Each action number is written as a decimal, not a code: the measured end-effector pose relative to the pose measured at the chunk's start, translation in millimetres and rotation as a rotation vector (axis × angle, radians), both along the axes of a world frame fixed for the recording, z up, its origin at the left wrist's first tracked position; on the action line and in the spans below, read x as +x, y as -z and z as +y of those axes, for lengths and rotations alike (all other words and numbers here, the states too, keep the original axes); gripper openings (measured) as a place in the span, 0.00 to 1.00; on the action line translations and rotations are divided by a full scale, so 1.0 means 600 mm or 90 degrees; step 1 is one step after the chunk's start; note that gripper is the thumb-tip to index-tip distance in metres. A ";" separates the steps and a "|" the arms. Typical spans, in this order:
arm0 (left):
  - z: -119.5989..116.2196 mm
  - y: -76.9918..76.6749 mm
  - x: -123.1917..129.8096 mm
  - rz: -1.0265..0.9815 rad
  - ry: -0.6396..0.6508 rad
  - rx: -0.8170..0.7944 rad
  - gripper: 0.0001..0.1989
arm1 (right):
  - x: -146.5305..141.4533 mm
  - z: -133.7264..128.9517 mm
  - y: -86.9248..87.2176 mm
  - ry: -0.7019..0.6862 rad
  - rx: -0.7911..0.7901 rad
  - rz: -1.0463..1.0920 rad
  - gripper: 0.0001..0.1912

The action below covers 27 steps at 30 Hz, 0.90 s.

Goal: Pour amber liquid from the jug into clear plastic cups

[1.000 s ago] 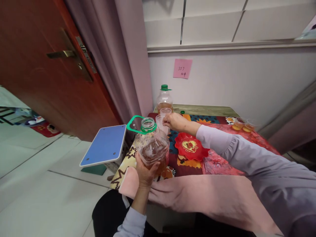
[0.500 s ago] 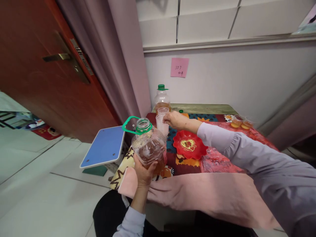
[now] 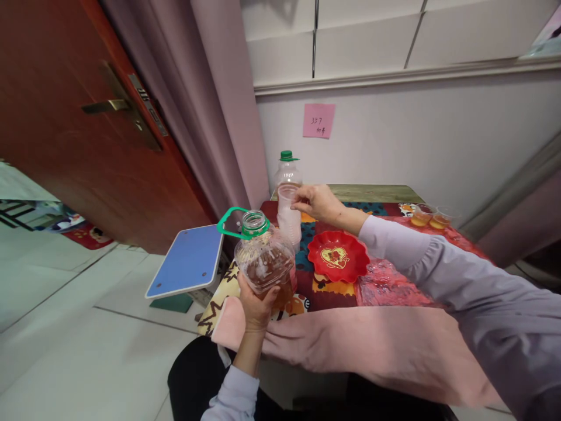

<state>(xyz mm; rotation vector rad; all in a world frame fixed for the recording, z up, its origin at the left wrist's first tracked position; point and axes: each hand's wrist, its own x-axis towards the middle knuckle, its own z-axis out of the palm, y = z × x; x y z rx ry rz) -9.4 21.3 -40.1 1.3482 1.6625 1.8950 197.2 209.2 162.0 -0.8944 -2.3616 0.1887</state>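
My left hand (image 3: 256,304) is wrapped round the side of a big clear plastic jug (image 3: 265,263) holding amber-brown liquid. The jug's mouth is uncapped, and its green carry handle (image 3: 230,222) sticks out to the left. Behind it stands a tall stack of clear plastic cups (image 3: 289,219), its lower end partly hidden by the jug. With thumb and fingertips, my right hand (image 3: 322,204) pinches the rim of the uppermost cup. Below the right wrist lies a red scalloped plate (image 3: 337,256) with a gold heart.
A second jug (image 3: 287,169) with a green cap stands behind the cups. Two cups of amber drink (image 3: 423,216) sit at the table's right. A pink cloth (image 3: 350,339) hangs over the near edge. Left of the table is a blue board (image 3: 186,257), near a brown door (image 3: 87,146).
My right hand has risen slightly at the top of the cup stack, still pinching a rim. My left hand and the jug have hardly moved.
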 end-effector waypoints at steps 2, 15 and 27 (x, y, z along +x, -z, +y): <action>0.000 0.000 -0.001 -0.002 -0.004 -0.001 0.56 | 0.026 -0.013 -0.019 0.017 0.037 0.059 0.04; 0.005 0.007 -0.006 0.053 -0.034 -0.025 0.52 | 0.206 -0.093 0.255 0.185 -0.089 -0.071 0.04; 0.003 -0.009 -0.002 0.039 -0.036 -0.025 0.48 | 0.210 -0.128 0.220 0.181 -0.047 0.009 0.14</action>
